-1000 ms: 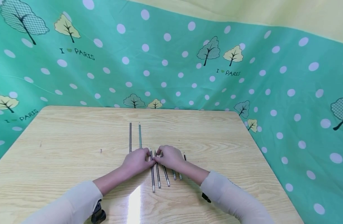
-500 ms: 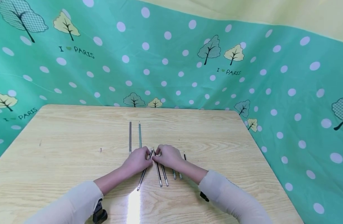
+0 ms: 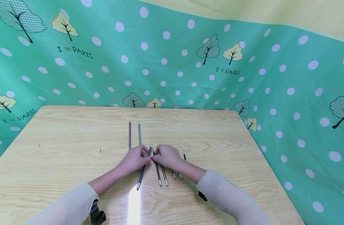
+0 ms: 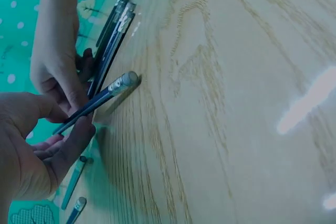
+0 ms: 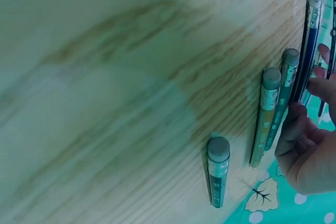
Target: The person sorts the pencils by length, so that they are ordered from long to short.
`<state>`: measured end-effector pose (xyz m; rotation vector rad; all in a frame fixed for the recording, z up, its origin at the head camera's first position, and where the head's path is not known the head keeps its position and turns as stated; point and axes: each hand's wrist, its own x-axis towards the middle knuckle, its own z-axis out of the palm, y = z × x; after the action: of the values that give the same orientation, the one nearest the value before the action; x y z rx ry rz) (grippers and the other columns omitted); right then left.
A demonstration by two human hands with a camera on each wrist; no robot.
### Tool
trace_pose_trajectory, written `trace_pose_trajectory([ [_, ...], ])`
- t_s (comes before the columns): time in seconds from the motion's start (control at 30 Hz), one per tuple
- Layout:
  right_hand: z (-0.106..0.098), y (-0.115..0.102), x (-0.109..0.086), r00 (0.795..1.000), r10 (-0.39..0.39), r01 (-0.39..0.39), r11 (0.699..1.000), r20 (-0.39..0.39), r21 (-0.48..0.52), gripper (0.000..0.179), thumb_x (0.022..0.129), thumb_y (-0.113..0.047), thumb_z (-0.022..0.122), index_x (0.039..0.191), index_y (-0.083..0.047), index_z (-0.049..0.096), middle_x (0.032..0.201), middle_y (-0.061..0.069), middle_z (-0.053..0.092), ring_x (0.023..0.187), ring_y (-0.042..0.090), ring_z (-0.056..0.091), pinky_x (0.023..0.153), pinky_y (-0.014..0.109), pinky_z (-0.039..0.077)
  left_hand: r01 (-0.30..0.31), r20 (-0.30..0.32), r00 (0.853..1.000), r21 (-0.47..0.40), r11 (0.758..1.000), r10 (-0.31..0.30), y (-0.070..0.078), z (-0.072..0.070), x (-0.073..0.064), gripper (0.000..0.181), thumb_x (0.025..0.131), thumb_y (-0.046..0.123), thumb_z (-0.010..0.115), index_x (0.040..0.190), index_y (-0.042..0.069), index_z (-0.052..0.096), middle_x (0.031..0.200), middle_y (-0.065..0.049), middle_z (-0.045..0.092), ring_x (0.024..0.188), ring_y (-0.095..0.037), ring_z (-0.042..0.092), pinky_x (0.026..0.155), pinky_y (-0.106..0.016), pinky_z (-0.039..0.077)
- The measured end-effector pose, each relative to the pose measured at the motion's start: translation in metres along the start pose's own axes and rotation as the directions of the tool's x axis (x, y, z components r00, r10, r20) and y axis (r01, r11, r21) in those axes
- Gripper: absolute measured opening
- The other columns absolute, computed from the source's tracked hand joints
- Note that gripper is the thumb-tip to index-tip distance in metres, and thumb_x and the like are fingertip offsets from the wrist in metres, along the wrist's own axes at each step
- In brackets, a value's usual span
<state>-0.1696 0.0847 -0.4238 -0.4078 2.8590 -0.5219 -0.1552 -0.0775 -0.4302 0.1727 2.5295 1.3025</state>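
Between the left hand's [image 3: 135,159] thumb and fingers is a dark pencil [image 3: 142,175], slanted with its eraser end toward the person. In the left wrist view this pencil [image 4: 105,95] has its eraser end raised off the table, a shadow under it. Close beside, the right hand [image 3: 167,156] pinches near the tips of dark pencils [image 3: 158,172] whose eraser ends point toward the person. The right wrist view shows its thumb and finger around a dark blue pencil [image 5: 307,51]. The fingertips of both hands nearly meet.
A dark pencil [image 3: 130,136] and a teal pencil [image 3: 139,132] lie beyond the left hand. Several more, including a green pencil [image 5: 266,114], lie by the right forearm. A small scrap [image 3: 100,150] sits left on the wooden table [image 3: 62,134]; a polka-dot curtain [image 3: 177,56] hangs behind.
The left hand has swung its pencil's eraser end to the left, away from the others, and drawn slightly left. The pencils at the right hand have shifted closer together.
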Motion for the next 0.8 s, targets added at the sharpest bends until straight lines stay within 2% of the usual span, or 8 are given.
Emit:
trace_pose_trajectory([
  [0.23,0.002,-0.002,0.0,1.0,0.026,-0.027,0.998,0.003,0.057,0.022,0.08,-0.037,0.069,0.082,-0.016,0.064,0.066,-0.008,0.057,0.052,0.006,0.045,0.043,0.021,0.037,-0.03,-0.041,0.999,-0.059,0.998,0.028,-0.002,-0.011,0.002,0.032,0.082,0.007,0.059,0.112,-0.001,0.055,0.081,-0.008,0.066,0.051,-0.013,0.058,0.049,-0.026,0.051],
  [0.5,0.004,-0.002,0.001,0.998,0.051,-0.056,0.984,0.028,0.171,0.019,0.08,-0.033,0.069,0.078,-0.015,0.064,0.067,-0.008,0.058,0.052,0.006,0.045,0.043,0.02,0.037,0.005,-0.037,0.999,-0.136,0.991,-0.01,-0.001,-0.019,0.003,0.033,0.084,0.009,0.057,0.116,0.002,0.053,0.091,-0.014,0.065,0.054,-0.016,0.06,0.052,-0.03,0.056],
  [0.67,0.002,-0.002,0.001,0.995,0.084,-0.098,0.949,0.06,0.3,0.018,0.081,-0.031,0.069,0.08,-0.014,0.063,0.067,-0.007,0.059,0.056,0.007,0.05,0.048,0.02,0.04,0.003,-0.036,0.999,-0.169,0.986,-0.009,0.0,-0.023,0.001,0.034,0.085,0.008,0.055,0.118,0.001,0.052,0.095,-0.015,0.062,0.056,-0.016,0.059,0.055,-0.032,0.058],
  [0.8,-0.002,-0.002,0.0,0.995,0.068,-0.095,0.898,0.077,0.429,0.017,0.083,-0.027,0.068,0.083,-0.011,0.064,0.064,-0.004,0.059,0.054,0.008,0.052,0.047,0.02,0.042,-0.002,-0.04,0.999,-0.182,0.983,-0.005,0.001,-0.025,0.0,0.034,0.086,0.008,0.055,0.12,0.001,0.052,0.095,-0.015,0.062,0.055,-0.016,0.059,0.055,-0.033,0.058],
])
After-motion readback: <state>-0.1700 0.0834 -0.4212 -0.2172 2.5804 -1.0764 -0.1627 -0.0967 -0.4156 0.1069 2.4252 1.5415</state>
